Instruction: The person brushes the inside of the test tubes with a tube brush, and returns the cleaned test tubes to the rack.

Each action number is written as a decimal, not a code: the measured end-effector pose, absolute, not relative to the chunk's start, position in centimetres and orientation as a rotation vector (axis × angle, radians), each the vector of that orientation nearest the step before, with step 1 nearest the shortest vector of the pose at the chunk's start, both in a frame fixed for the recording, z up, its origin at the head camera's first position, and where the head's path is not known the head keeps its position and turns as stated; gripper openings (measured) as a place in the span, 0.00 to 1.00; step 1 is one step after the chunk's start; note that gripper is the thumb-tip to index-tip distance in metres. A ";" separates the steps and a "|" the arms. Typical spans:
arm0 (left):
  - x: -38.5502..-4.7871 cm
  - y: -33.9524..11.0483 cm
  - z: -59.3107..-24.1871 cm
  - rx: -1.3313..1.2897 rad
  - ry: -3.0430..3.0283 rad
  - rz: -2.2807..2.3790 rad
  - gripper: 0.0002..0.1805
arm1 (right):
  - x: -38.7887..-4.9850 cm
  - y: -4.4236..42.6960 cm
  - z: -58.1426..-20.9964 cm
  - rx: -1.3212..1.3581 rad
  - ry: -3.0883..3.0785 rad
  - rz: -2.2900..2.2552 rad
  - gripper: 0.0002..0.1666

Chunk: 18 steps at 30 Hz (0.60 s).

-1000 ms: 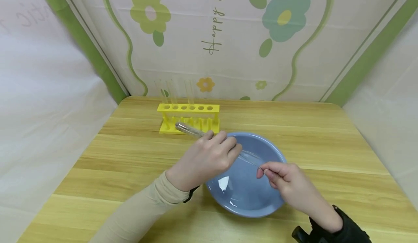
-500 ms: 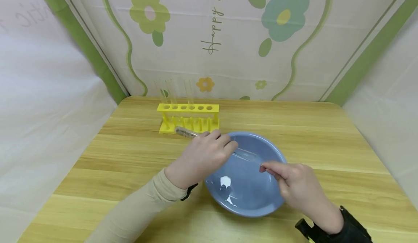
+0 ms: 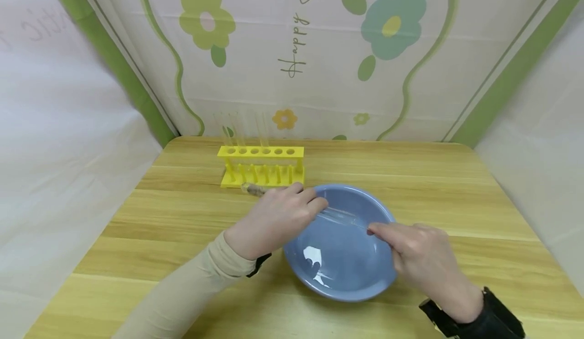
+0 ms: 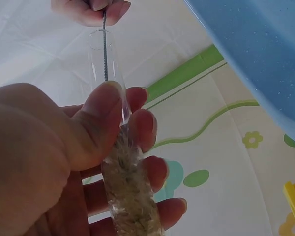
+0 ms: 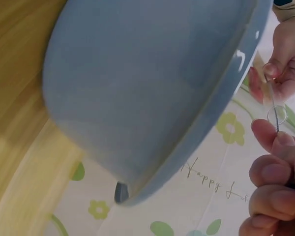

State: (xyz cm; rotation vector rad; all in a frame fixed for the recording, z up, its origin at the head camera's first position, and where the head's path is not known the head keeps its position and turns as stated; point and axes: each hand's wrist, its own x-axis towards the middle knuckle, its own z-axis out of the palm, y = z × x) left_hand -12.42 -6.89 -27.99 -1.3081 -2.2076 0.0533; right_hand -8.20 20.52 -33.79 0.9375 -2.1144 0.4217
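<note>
My left hand (image 3: 278, 220) grips a clear test tube (image 3: 336, 216), held tilted over the blue basin (image 3: 342, 278). In the left wrist view, thumb and fingers wrap around the tube, and a test tube brush's pale bristles (image 4: 130, 191) fill its lower part. The brush's twisted wire handle (image 4: 105, 56) comes out of the open mouth. My right hand (image 3: 424, 258) pinches that wire just beyond the tube's mouth, above the basin's right side. The right wrist view shows the pinching fingers close to the mouth. The handle's far end is hidden by my right hand.
Behind the basin, to the left, stands a yellow test tube rack (image 3: 261, 151) with several holes and clear test tubes (image 3: 263, 131) upright in it. The wooden table (image 3: 456, 192) ends at a flower-printed cloth (image 3: 292, 35). Water drops dot the basin's inside.
The tube's closed end has come down slightly, and my left hand has shifted a little left. My right hand has turned with its knuckles upward and moved slightly right, still pinching the wire.
</note>
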 end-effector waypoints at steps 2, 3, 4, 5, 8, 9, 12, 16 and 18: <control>-12.4 -7.0 -28.0 -1.317 -2.219 0.054 0.09 | -8.1 20.7 -33.8 0.932 -2.108 0.397 0.24; -12.4 -7.0 -28.0 -1.320 -2.226 0.052 0.10 | -8.0 20.8 -33.8 0.928 -2.110 0.385 0.25; -12.4 -7.0 -28.0 -1.323 -2.233 0.048 0.10 | -8.0 20.9 -33.8 0.924 -2.102 0.373 0.26; -12.4 -7.1 -28.0 -1.327 -2.239 0.047 0.10 | -8.0 21.0 -33.7 0.922 -2.099 0.360 0.27; -12.4 -7.2 -27.9 -1.333 -2.254 0.046 0.10 | -7.9 21.2 -33.7 0.910 -2.074 0.312 0.26; -12.4 -7.2 -27.9 -1.334 -2.259 0.043 0.10 | -7.8 21.2 -33.7 0.906 -2.065 0.295 0.26; -12.4 -7.3 -27.8 -1.332 -2.279 0.056 0.11 | -7.8 21.3 -33.6 0.909 -2.045 0.268 0.26; -12.4 -7.5 -27.8 -1.324 -2.307 0.071 0.14 | -7.7 21.5 -33.3 0.922 -2.027 0.250 0.26; -12.3 -7.6 -27.8 -1.316 -2.315 0.073 0.15 | -7.5 21.5 -33.0 0.930 -2.011 0.241 0.26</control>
